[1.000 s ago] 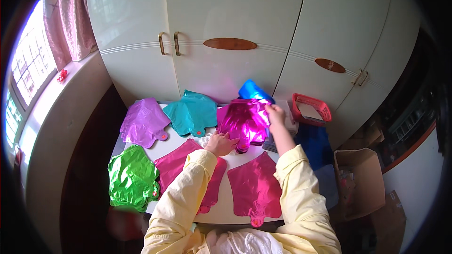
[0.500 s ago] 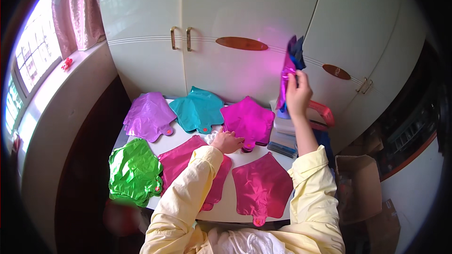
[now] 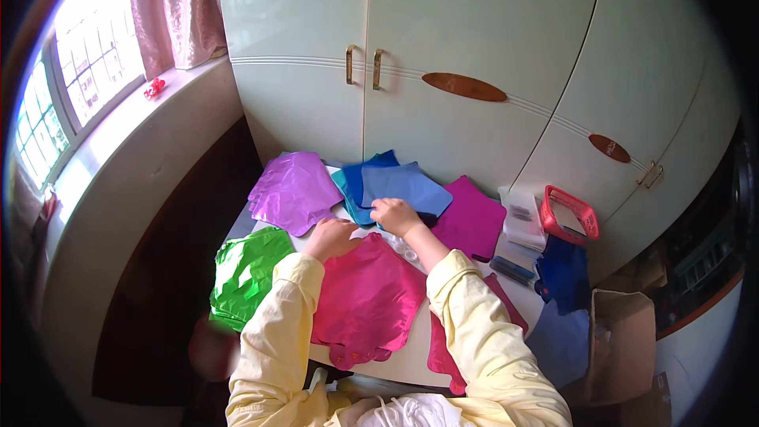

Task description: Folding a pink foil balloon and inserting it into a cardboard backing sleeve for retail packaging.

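Note:
My right hand (image 3: 398, 216) pinches the lower edge of a flat, light blue foil balloon (image 3: 411, 191). This balloon lies across a dark blue one (image 3: 383, 160) and a teal pile (image 3: 345, 185) at the back of the table. My left hand (image 3: 330, 239) has its fingers loosely stretched out at the far corner of a pink foil balloon (image 3: 369, 289), holding nothing that I can see. Small white round pieces (image 3: 402, 248) lie just below my right hand. A magenta balloon pile (image 3: 470, 219) sits to its right, and a lilac pile (image 3: 294, 192) to the left.
Crinkled green balloons (image 3: 251, 275) rest at the table's left edge. Another pink one (image 3: 447, 356) is partly under my right arm. On the right are a red basket (image 3: 569, 217), dark blue foil (image 3: 563, 270) and a cardboard box (image 3: 624, 344). A white cabinet (image 3: 474, 24) stands behind.
My right hand has come down and left from its raised place at the right. Blue balloons now cover part of the teal pile. My left hand has shifted left, and the view has turned.

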{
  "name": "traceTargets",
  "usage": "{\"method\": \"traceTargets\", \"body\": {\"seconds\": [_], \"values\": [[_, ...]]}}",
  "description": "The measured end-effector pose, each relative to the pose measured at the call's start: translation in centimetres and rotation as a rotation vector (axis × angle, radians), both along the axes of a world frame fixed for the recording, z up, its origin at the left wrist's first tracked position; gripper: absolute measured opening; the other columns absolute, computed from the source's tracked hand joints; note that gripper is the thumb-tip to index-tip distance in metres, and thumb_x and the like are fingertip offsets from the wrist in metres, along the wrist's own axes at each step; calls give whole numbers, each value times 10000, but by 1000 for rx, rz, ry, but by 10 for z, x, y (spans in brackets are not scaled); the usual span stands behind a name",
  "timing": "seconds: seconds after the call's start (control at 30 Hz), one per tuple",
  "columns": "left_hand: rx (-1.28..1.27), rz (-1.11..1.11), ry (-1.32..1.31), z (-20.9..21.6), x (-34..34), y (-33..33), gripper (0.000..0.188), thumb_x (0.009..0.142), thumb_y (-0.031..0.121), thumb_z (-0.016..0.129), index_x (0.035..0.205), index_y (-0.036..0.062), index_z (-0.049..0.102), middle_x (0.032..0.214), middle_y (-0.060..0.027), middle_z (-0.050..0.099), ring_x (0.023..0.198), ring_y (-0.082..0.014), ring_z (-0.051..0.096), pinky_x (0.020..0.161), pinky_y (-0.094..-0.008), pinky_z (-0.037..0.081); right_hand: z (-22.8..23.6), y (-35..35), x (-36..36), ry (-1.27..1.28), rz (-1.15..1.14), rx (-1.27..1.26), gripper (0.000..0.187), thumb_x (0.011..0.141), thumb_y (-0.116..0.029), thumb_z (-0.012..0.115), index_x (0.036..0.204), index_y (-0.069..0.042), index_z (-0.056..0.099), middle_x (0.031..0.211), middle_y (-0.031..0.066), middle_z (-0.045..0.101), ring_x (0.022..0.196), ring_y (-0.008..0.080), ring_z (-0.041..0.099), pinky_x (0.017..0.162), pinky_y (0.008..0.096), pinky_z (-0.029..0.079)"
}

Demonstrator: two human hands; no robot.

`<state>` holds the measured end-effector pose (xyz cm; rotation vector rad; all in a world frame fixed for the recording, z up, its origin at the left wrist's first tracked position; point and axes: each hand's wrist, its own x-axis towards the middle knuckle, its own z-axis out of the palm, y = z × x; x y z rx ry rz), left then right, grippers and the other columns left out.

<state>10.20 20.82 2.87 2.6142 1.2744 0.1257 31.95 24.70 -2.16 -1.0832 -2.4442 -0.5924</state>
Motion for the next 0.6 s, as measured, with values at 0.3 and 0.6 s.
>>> {"method": "traceTargets", "body": {"seconds": [0.3,0.6], "values": [[153,24,-139,-34,-28,30,366,826,368,623,1065,98,685,1011,-98,688,978,-286,641,845,-423,486,-5,-1,-21,39,28,-252,72,798,-166,608,773,-102,629,899,54,643,806,245,660,693,371,543],[150,35,-109,-33,-7,33,364,810,232,647,1124,50,647,1087,-127,665,1010,-308,626,879,-413,489,-10,9,-22,413,-151,-405,146,836,-200,590,804,-111,700,827,117,685,784,313,666,717,424,533]]}}
